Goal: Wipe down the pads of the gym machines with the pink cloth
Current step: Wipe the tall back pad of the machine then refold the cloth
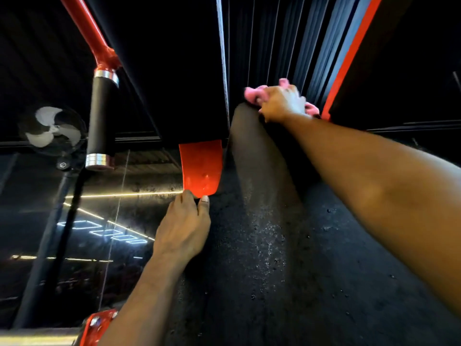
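The pink cloth is held bunched under the right hand at the far, upper end of a long black pad. The grip of this hand is closed over the cloth, with the fingers curled into it, and pink folds are seen sticking out on both sides of the hand. The cloth is pressed against the top edge of the pad, and the right forearm is stretched out above the pad's right side. The surface of the pad is speckled with small glinting spots.

The left hand is raised to a red plate that lies just beside the left edge of the pad. The lower edge of the plate is pinched in this grip, with the thumb at the front and the fingers at the plate's lower left corner.

To the left, a black handle with silver rings at both ends is carried on a red tube. A fan is seen beside the handle, and thin light strips are visible on the dark surface behind. A cable runs up from beside the plate, and a red bar is set just right of the cloth.
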Available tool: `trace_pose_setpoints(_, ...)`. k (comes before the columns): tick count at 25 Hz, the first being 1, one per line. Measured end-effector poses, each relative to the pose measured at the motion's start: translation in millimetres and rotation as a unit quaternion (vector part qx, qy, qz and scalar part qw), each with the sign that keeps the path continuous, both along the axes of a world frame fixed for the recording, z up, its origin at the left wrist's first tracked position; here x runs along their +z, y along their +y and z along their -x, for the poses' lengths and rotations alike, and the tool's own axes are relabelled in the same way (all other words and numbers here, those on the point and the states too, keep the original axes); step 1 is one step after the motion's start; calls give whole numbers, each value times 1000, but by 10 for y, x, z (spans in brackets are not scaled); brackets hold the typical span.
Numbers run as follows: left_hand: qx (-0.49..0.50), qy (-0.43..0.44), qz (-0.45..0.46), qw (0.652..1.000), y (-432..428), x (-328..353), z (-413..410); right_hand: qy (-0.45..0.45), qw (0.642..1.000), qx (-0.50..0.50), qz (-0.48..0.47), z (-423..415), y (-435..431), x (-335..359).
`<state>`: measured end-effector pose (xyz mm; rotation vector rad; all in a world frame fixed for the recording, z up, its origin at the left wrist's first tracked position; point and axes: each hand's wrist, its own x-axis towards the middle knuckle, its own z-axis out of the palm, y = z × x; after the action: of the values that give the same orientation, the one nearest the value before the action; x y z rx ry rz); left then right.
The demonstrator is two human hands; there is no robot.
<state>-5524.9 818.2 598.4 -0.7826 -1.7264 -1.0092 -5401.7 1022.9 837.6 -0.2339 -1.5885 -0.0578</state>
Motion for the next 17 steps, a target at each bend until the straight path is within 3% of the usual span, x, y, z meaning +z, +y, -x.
trace_pose_setpoints(1,0,1,5,1000,0,5,-5,30,995,-4,97,10,-51,-3)
trace_pose_setpoints(2,1,2,8,1000,2,10,-8,26,991,-15,133,50,-184,6)
trace_pose_setpoints(4,4,1,0,1000,7,7,-13,-26,995,-99,5,184,-441,53)
trace_pose_setpoints(6,-1,3,-11,1000,12,-18,-32,-45,984,-85,-152,252,-275,-70)
trace_pose_setpoints(7,-2,3,-11,1000,11,-15,-33,-61,981,-49,-177,142,-128,-74)
trace_pose_setpoints(9,-2,-3,6,1000,-7,3,-18,-8,997,26,-67,6,3,-19)
trace_pose_setpoints(11,-7,-2,12,1000,-23,-5,-4,42,993,-24,104,98,-240,-34)
trace_pose_setpoints(12,-7,4,9,1000,-20,-6,-2,24,992,-65,101,184,-396,-11)
trace_pose_setpoints(15,-3,9,3,1000,-11,-3,2,-8,987,-94,-132,246,-302,-130)
trace_pose_setpoints(16,-6,10,-1,1000,-3,-5,1,-41,982,-70,-170,116,-93,-138)
trace_pose_setpoints(17,-5,12,-3,1000,-4,-3,3,-43,988,-32,-145,-1,66,-86)
